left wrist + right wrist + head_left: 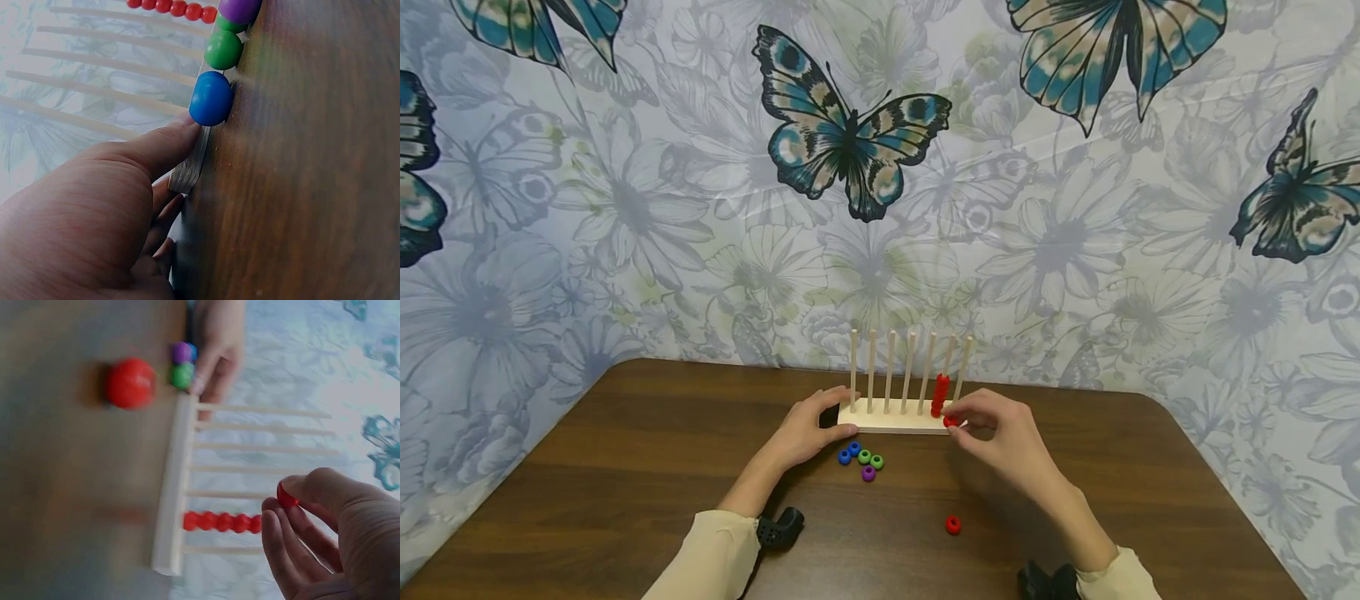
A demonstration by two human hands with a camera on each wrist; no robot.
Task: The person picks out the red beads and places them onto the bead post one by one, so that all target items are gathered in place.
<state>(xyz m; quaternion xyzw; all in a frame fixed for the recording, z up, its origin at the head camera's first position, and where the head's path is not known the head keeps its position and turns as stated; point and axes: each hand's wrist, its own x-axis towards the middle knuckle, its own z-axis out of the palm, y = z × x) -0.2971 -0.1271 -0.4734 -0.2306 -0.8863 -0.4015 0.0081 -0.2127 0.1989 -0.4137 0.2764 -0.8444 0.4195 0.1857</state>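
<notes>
A pale wooden base (895, 422) with several upright pegs stands near the back of the table. My left hand (808, 427) grips its left end, thumb along the front and fingers behind. A stack of red beads (939, 396) fills the lower part of the peg second from the right. My right hand (1009, 427) pinches one red bead (287, 494) between thumb and fingertips; in the right wrist view it is beside the pegs, level with their upper part. In the left wrist view, a blue bead (211, 99) lies right by my left thumb.
In front of the base lie two blue beads (845, 457), two green beads (877, 462) and a purple bead (868, 473). A single red bead (952, 525) sits nearer on the brown table (647, 467). Behind the table hangs a butterfly-patterned cloth (700, 208).
</notes>
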